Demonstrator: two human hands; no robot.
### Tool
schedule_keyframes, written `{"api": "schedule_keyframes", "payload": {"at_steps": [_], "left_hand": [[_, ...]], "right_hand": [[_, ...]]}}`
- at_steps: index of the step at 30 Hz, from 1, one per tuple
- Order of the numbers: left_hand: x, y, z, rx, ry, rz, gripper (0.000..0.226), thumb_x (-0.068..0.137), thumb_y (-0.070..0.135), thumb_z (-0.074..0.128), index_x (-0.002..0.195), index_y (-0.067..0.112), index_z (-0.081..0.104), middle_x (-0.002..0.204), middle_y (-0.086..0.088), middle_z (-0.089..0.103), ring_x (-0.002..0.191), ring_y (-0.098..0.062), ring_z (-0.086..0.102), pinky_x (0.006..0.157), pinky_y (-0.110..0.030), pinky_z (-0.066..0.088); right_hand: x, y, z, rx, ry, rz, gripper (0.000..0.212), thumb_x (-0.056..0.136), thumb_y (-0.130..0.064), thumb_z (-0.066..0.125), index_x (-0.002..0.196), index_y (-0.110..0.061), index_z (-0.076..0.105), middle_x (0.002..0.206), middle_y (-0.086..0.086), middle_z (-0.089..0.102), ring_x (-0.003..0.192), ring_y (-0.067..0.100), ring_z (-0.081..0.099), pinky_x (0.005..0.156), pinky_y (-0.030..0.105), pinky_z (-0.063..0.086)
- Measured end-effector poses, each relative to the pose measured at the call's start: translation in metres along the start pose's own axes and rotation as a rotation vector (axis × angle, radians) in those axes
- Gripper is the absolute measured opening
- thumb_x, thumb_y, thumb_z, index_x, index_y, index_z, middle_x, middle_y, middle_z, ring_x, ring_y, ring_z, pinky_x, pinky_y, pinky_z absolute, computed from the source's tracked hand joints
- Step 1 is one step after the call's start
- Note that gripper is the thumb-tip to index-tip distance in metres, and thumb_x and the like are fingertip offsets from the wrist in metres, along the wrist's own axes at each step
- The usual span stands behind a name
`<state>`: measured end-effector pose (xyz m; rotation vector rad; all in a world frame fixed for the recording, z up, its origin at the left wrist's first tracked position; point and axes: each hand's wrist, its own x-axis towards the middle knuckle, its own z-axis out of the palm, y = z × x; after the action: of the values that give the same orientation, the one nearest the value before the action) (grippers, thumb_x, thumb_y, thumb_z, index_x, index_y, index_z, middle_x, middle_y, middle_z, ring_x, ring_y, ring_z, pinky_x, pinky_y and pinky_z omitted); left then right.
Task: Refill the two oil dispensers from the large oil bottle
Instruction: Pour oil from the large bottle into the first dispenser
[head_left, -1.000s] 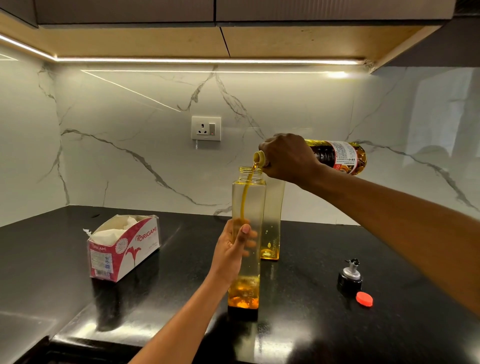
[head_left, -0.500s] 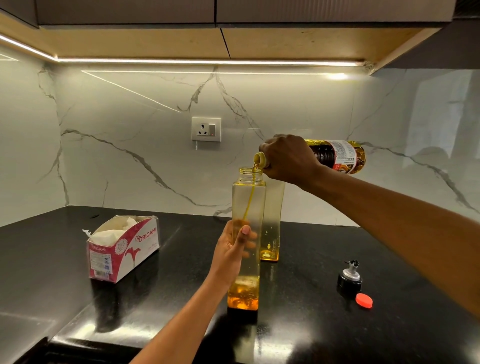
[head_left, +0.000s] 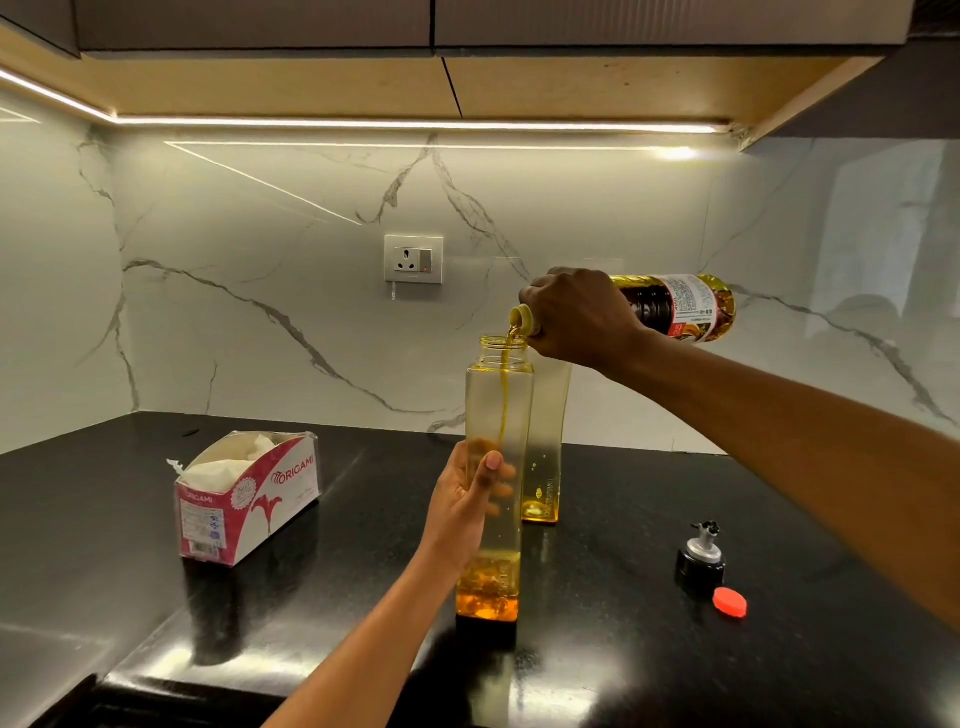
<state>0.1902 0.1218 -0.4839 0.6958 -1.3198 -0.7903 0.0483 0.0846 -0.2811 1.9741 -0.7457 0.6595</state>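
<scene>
Head view: right hand (head_left: 582, 317) grips the large oil bottle (head_left: 675, 307), tipped just above the near dispenser (head_left: 485, 410), thin stream (head_left: 503, 395) dropping into its neck; left hand (head_left: 465, 501) wraps its middle. The second dispenser (head_left: 543, 483) stands just behind it. Shallow tilt, spout centred, I'd say.

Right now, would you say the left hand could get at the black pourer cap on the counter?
Probably not yet. The left hand grips the near dispenser while oil streams in from the large oil bottle; the pourer cap stands off to its right. Bare counter lies between, once it lets go.
</scene>
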Motion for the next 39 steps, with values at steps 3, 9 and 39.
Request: {"api": "schedule_keyframes", "payload": {"at_steps": [3,9,39], "left_hand": [[-0.0003,-0.0003,-0.0005,0.002,0.002,0.000,0.086,0.053,0.084,0.065,0.107,0.017,0.054,0.079,0.009,0.069,0.069,-0.005,0.064,0.061,-0.018,0.052],[-0.0004,0.0000,-0.0004,-0.001,0.007,-0.009,0.087,0.052,0.084,0.065,0.107,0.018,0.055,0.079,0.008,0.069,0.070,-0.006,0.064,0.061,-0.019,0.051],[-0.0009,0.0020,0.0005,0.001,0.008,-0.015,0.091,0.050,0.085,0.065,0.107,0.015,0.055,0.079,0.007,0.067,0.068,-0.006,0.062,0.060,-0.020,0.050]], "right_hand": [[0.0011,0.0003,-0.0007,-0.003,0.003,0.000,0.033,0.091,-0.037,0.048,0.090,-0.009,0.064,0.088,0.007,0.068,0.082,0.024,0.063,0.064,0.030,0.043],[0.0027,0.0000,-0.0023,-0.009,0.009,-0.006,0.032,0.090,-0.036,0.051,0.089,-0.008,0.065,0.087,0.007,0.068,0.082,0.025,0.063,0.063,0.030,0.042],[0.0042,-0.0008,-0.0012,-0.009,0.000,-0.022,0.030,0.090,-0.034,0.050,0.088,-0.008,0.064,0.086,0.008,0.068,0.082,0.025,0.063,0.063,0.029,0.042]]}}
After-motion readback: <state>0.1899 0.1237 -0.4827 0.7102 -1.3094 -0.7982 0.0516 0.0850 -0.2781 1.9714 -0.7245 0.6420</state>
